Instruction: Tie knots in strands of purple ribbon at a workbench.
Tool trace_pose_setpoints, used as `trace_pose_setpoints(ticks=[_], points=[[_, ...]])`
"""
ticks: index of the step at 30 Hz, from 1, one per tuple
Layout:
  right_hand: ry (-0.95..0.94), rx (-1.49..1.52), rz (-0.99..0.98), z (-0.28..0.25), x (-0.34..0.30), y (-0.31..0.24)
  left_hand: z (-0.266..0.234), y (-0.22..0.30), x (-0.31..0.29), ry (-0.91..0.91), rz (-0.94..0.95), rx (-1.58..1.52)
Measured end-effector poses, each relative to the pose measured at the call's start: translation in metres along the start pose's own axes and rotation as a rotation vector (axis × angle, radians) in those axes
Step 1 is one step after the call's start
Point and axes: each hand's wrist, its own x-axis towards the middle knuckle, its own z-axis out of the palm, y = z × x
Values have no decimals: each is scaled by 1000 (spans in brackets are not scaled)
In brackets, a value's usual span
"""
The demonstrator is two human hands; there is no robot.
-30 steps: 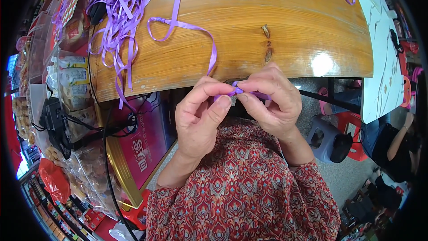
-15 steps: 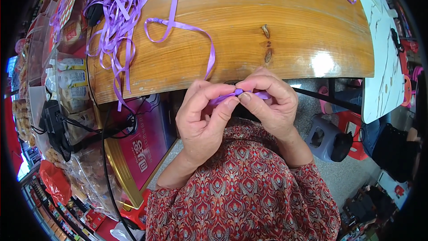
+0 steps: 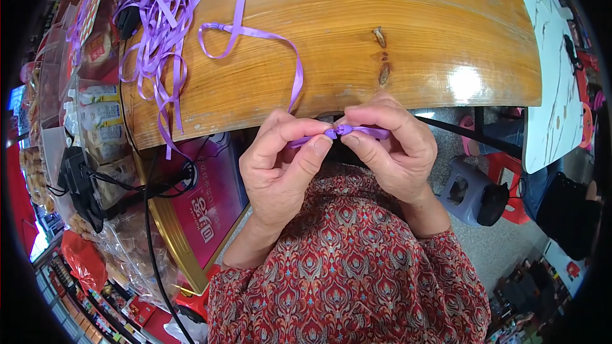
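Note:
Just off the near table edge, my left hand (image 3: 279, 164) and my right hand (image 3: 394, 148) face each other, each pinching a purple ribbon (image 3: 336, 132) between thumb and forefinger. Small knots or buckled bits in the ribbon show between the fingertips. From my left hand one length of ribbon (image 3: 298, 75) runs up onto the table and loops back to the far side. A short flat piece lies across the fingers of my right hand. Left on the tabletop is a big tangled heap of the same purple ribbon (image 3: 167, 16).
The wooden table (image 3: 319, 51) spans the front, with a marble-patterned board (image 3: 548, 89) at its right. Packaged goods (image 3: 102, 121), black cables (image 3: 148, 216) and a gold-edged box (image 3: 182, 248) crowd the left. A grey plastic jug (image 3: 465, 191) stands on the floor at right.
My hands have moved slightly apart. Two small purple knots now show between the fingertips, where one was visible before. The ribbon on the table has shifted a little left in view.

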Motion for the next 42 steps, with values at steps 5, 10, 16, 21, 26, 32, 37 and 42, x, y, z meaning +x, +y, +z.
trace_pose_setpoints(ticks=[5, 10, 16, 21, 26, 32, 37, 42], points=[[-19, -18, -83, -3, 2, 4, 1, 0, 1, -4, -27, 6], [-23, -42, -119, -4, 4, 5, 3, -2, 1, 8, -16, -2], [-37, -86, -179, -6, 3, 10, 4, -3, 1, 12, -42, 6], [-38, -88, -154, -6, 3, 7, 4, -4, 0, 8, -49, 13], [-32, -92, -160, -6, 2, 6, 3, -4, -1, -7, -48, 40], [-33, -137, -170, -8, 0, 4, 4, -5, -3, -3, 1, 35], [-131, -115, -228, -14, 2, 1, 3, -1, -4, -26, 76, 117], [-143, -91, -211, -14, 1, -2, 4, 2, -5, -40, 82, 101]])
